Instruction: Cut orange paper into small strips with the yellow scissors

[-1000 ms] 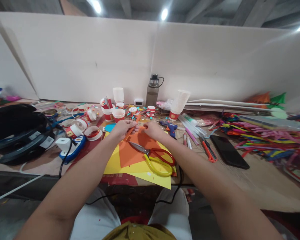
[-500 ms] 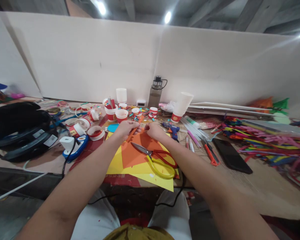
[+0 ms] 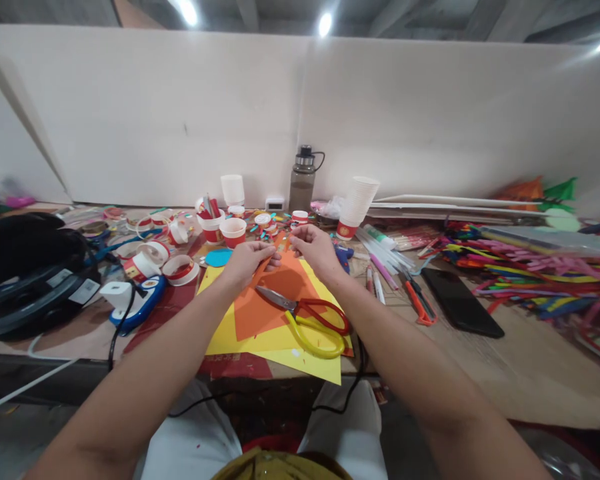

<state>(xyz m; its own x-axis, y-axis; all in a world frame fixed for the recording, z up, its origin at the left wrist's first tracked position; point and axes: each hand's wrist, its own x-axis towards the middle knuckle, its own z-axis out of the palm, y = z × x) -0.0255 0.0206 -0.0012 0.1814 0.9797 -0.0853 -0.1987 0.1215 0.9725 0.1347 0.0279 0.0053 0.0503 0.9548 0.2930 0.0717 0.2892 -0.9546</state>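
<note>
My left hand (image 3: 254,261) is closed on a narrow orange paper strip (image 3: 263,267), which slants up between its fingers. Just to the right, my right hand (image 3: 316,248) pinches with thumb and forefinger at what looks like a small orange paper piece (image 3: 287,243). Beneath both hands lies an orange paper sheet (image 3: 260,313) on yellow sheets (image 3: 225,333). Scissors (image 3: 305,319) with one red and one yellow handle rest on the paper, touched by neither hand. A blue paper disc (image 3: 219,257) sits left of my left hand.
Paper cups (image 3: 233,232) and cut cup rings (image 3: 180,269) stand behind and left. A bottle (image 3: 302,180) and stacked cups (image 3: 359,207) are at the back. Rightward lie a cutter (image 3: 420,303), a phone (image 3: 461,301) and colourful pipe cleaners (image 3: 540,273). A blue power strip (image 3: 139,307) is left.
My right hand has lifted a little and turned, its fingertips now pinched upward near the strip. My left hand still holds the strip. The whole view has shifted slightly.
</note>
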